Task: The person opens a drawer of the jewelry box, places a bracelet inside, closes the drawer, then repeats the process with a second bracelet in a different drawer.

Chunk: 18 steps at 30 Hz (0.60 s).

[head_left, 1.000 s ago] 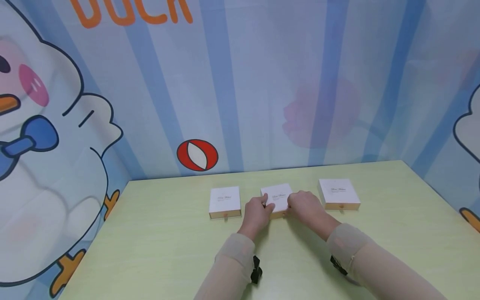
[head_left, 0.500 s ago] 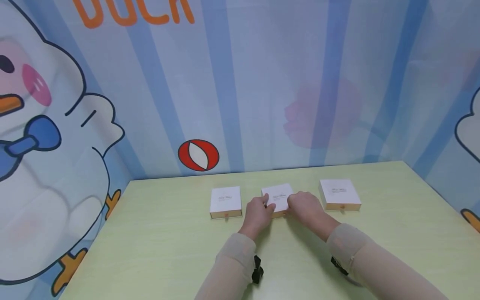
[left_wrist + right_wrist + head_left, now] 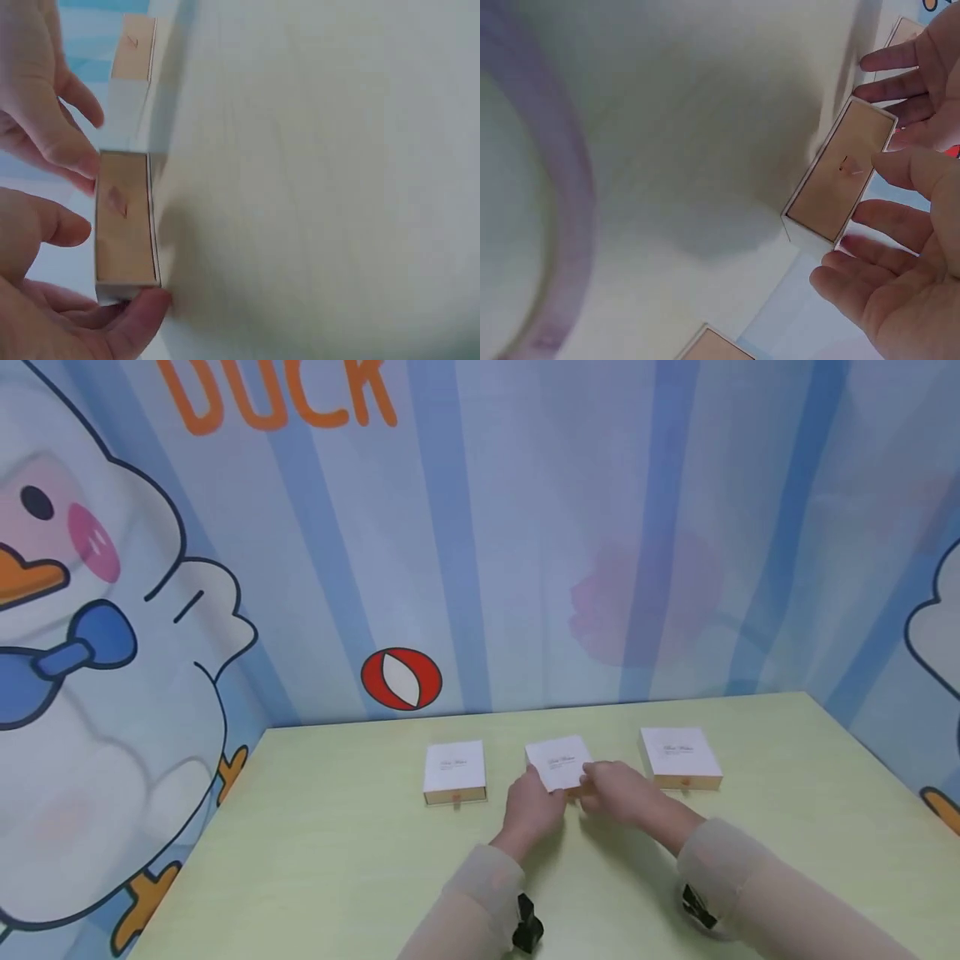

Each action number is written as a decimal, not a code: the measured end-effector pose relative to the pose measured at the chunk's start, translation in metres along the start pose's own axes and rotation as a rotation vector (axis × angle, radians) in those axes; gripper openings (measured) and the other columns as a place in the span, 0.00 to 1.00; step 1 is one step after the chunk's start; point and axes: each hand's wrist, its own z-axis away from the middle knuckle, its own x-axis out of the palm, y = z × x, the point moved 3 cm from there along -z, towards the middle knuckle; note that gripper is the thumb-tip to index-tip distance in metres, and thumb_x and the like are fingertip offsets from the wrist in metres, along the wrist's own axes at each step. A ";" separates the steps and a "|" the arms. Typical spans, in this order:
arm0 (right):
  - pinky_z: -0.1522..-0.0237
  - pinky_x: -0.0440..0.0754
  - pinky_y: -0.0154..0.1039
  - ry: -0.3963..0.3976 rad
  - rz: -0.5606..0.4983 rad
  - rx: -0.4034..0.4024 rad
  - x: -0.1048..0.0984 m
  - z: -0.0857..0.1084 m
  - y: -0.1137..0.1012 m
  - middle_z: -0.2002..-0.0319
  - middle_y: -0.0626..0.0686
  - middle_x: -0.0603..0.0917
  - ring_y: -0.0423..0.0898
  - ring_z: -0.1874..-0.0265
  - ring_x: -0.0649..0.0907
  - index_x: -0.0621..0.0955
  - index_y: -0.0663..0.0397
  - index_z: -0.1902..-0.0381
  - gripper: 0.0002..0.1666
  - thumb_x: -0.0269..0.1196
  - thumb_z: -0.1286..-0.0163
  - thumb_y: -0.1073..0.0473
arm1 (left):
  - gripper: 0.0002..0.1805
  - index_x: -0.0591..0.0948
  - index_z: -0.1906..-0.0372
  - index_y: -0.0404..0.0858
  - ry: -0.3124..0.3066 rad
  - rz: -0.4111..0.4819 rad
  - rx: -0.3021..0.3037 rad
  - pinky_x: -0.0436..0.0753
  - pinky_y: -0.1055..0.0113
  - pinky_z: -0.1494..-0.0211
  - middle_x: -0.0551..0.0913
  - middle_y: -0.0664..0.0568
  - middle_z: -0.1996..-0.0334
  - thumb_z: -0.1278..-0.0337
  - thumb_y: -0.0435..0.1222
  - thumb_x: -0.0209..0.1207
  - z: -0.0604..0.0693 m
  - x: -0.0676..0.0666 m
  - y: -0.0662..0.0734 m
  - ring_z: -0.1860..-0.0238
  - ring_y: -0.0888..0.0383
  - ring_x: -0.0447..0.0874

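Note:
A small white drawer box (image 3: 558, 760) with printed lettering lies on the table between both hands, in the middle of a row. Its tan drawer front (image 3: 843, 169) sits flush in the sleeve and bears a small tab. My left hand (image 3: 532, 806) is at the box's left side; in the left wrist view a fingertip touches the side near the lower corner, while the thumb stays just off the top edge. My right hand (image 3: 618, 793) is at the right side, fingers loosely extended and thumb at the front top edge. Fingers partly hide the front in the head view.
Similar white boxes stand on either side, one left (image 3: 455, 768) and one right (image 3: 681, 756). The pale green table (image 3: 337, 843) meets a printed duck backdrop (image 3: 510, 568) behind the row. A black bow (image 3: 528, 924) hangs from the left cuff.
Both hands have loosened around the middle box and drawn slightly toward the front. The right hand's fist has relaxed. The whole head view has shifted slightly downward and right.

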 end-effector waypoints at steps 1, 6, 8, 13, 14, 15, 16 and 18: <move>0.59 0.79 0.46 -0.010 -0.033 0.018 0.001 0.002 0.001 0.56 0.68 0.83 0.59 0.58 0.83 0.84 0.66 0.66 0.11 0.63 0.43 0.63 | 0.23 0.72 0.46 0.25 -0.004 0.014 0.000 0.79 0.61 0.65 0.81 0.36 0.56 0.45 0.35 0.56 0.002 0.001 0.000 0.64 0.48 0.79; 0.65 0.75 0.43 -0.032 -0.161 0.128 0.006 0.009 0.006 0.40 0.74 0.71 0.60 0.56 0.81 0.80 0.67 0.49 0.23 0.62 0.41 0.61 | 0.30 0.69 0.43 0.23 -0.019 0.084 -0.053 0.74 0.66 0.71 0.80 0.34 0.55 0.51 0.35 0.59 0.013 0.003 0.004 0.68 0.52 0.75; 0.66 0.72 0.39 -0.028 -0.205 0.163 0.008 0.011 0.009 0.40 0.73 0.71 0.56 0.58 0.81 0.78 0.68 0.46 0.26 0.62 0.40 0.59 | 0.37 0.63 0.38 0.20 -0.028 0.102 -0.081 0.78 0.61 0.62 0.76 0.29 0.47 0.52 0.36 0.59 0.018 0.003 0.005 0.61 0.49 0.76; 0.64 0.74 0.40 -0.002 -0.297 0.180 0.008 0.016 0.013 0.44 0.71 0.77 0.55 0.56 0.80 0.75 0.73 0.44 0.29 0.61 0.40 0.58 | 0.42 0.56 0.33 0.19 -0.052 0.126 -0.090 0.73 0.50 0.41 0.66 0.26 0.37 0.49 0.38 0.59 0.030 0.003 0.009 0.44 0.42 0.73; 0.64 0.75 0.41 0.001 -0.305 0.173 0.008 0.017 0.013 0.45 0.71 0.77 0.57 0.54 0.81 0.75 0.74 0.45 0.29 0.60 0.40 0.58 | 0.42 0.57 0.34 0.19 -0.052 0.124 -0.084 0.72 0.49 0.40 0.66 0.26 0.37 0.49 0.38 0.59 0.031 0.003 0.010 0.43 0.42 0.72; 0.62 0.77 0.43 0.004 -0.315 0.171 0.008 0.018 0.013 0.46 0.72 0.78 0.57 0.54 0.81 0.75 0.75 0.45 0.30 0.60 0.40 0.58 | 0.41 0.57 0.34 0.19 -0.053 0.124 -0.081 0.72 0.49 0.40 0.66 0.26 0.38 0.48 0.38 0.59 0.032 0.003 0.011 0.42 0.41 0.72; 0.58 0.79 0.46 0.008 -0.313 0.164 0.008 0.018 0.012 0.47 0.72 0.78 0.59 0.52 0.81 0.75 0.75 0.45 0.29 0.60 0.40 0.58 | 0.41 0.57 0.34 0.19 -0.052 0.122 -0.080 0.72 0.49 0.39 0.66 0.26 0.37 0.48 0.39 0.58 0.032 0.003 0.011 0.41 0.41 0.71; 0.54 0.79 0.48 0.015 -0.310 0.160 0.008 0.019 0.012 0.48 0.72 0.78 0.60 0.51 0.80 0.75 0.76 0.46 0.29 0.61 0.39 0.58 | 0.41 0.58 0.34 0.19 -0.051 0.117 -0.078 0.72 0.50 0.39 0.66 0.26 0.37 0.48 0.39 0.59 0.032 0.003 0.012 0.40 0.41 0.70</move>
